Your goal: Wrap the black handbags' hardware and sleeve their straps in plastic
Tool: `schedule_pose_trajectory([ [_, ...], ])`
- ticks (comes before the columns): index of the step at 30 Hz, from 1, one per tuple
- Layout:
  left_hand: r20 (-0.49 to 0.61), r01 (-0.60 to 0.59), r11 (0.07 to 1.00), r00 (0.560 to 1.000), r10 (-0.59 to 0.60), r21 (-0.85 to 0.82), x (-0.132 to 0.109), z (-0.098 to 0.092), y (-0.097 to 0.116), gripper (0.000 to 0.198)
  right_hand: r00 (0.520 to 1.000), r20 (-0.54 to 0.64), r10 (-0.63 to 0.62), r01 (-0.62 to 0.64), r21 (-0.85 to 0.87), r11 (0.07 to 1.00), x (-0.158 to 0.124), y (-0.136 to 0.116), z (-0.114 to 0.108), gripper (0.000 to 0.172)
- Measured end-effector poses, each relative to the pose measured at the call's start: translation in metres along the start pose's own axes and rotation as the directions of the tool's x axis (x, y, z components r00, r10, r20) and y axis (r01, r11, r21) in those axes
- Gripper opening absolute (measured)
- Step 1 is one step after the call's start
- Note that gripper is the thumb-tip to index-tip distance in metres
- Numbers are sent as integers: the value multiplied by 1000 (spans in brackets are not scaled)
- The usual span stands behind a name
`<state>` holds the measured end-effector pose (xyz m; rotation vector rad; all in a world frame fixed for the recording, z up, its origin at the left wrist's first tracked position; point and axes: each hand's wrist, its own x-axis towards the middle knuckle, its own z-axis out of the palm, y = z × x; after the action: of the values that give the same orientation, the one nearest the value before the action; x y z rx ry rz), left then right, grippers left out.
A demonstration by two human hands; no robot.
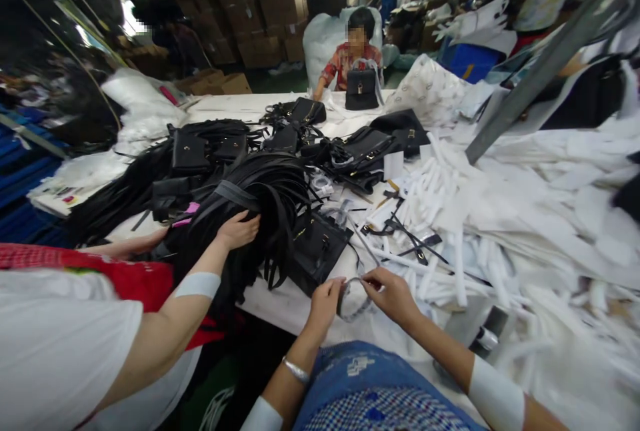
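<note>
Close in front of my body, my left hand [324,304] and my right hand [393,294] each pinch a thin dark strap [350,317]. It hangs between them in a small loop, and part of it has a pale, shiny look. Just beyond my left hand lies a black bag [317,247] with a flap and metal fittings. Past my right hand, narrow black buckled straps [400,227] are scattered on the white tabletop [280,301]. What sits exactly under my fingertips is too small to make out.
At my left, a co-worker's hand [239,229] rests on a big bundle of black strips [280,184]. More black bags [363,144] lie mid-table. White padding strips [435,191] pile up on the right, near a slanted metal post [540,64]. Another person [345,64] sits opposite.
</note>
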<state>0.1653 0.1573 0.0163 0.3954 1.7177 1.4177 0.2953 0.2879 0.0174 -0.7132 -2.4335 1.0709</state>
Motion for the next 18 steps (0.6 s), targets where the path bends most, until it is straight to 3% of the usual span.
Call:
schedule_pose_trajectory([
  [2,146,221,965,969,-201,-142,-1,-2,-6,47,997,-47,68,-65,67,996,0,1,3,14],
  [4,257,348,908,923,-287,-234,-3,-2,-11,48,983,-69,169,-156,160,975,-1,1,6,16],
  [6,231,319,903,938,-258,-286,-4,1,-15,44,950,-51,307,-281,286,916,-5,-1,12,21],
  [8,126,231,916,972,-200,-328,-5,6,-16,41,892,17,452,-415,426,804,-9,-4,18,27],
  [11,35,194,897,980,-196,-396,-7,14,-14,41,811,110,574,-530,553,643,-15,-9,27,32],
  [14,15,209,873,974,-226,-441,-9,18,-13,42,800,139,584,-545,577,609,-18,-12,34,30],
  [18,-12,168,891,981,-191,-422,-7,16,-16,38,819,223,529,-552,557,620,-22,-16,36,23],
])
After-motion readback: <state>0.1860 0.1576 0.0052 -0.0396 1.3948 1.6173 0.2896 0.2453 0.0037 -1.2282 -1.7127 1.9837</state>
